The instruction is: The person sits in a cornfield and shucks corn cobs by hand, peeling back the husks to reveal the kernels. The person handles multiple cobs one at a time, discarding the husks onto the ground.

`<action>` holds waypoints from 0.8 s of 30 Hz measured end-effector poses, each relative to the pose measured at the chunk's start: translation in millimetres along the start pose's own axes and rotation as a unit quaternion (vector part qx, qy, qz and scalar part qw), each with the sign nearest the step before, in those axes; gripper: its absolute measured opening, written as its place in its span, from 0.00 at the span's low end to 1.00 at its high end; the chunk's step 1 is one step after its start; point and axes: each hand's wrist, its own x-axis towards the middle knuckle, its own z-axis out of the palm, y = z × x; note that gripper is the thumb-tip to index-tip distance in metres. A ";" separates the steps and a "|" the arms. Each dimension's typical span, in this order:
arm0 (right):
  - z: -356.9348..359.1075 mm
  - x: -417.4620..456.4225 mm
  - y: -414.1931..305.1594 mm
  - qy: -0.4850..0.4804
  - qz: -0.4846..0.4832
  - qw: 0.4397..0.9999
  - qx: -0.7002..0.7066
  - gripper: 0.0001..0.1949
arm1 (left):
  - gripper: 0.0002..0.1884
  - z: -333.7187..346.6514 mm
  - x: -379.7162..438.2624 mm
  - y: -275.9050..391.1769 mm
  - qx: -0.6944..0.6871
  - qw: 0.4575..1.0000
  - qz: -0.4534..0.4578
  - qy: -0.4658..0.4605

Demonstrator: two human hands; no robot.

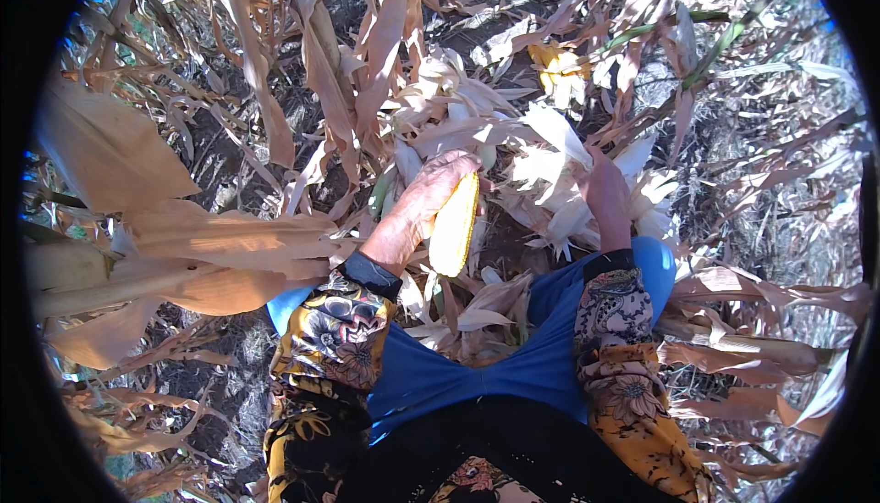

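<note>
My left hand [440, 176] is wrapped around a bare yellow corn cob [455, 228], whose exposed length points down toward my lap. My right hand [605, 183] is among pale dry corn husks [543, 166], at their right side. Its fingers are partly hidden, so I cannot tell whether it grips a husk. More loose husks [454, 97] are heaped just beyond both hands. Farther off, a few yellow corn cobs [560, 66] lie on the ground.
Dry corn stalks and broad leaves [227, 241] reach in from the left, close to my left forearm. Upright stalks [323, 35] stand ahead. A greenish stalk [729, 42] slants across the upper right. My blue-trousered legs [481, 379] are spread around husks on the ground.
</note>
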 end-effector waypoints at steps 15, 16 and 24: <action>110.5 -90.4 -102.4 -0.185 -0.221 0.827 0.483 0.31 | 0.18 -21.0 23.8 -40.9 0.023 0.981 0.070 0.182; 111.7 -89.2 -105.5 -0.194 -0.231 0.807 0.508 0.28 | 0.18 -20.6 20.6 -33.7 0.020 0.978 0.052 0.202; 138.8 -68.5 -68.9 -0.342 0.280 0.518 0.732 0.16 | 0.17 -25.7 4.3 39.7 0.063 0.966 0.206 0.143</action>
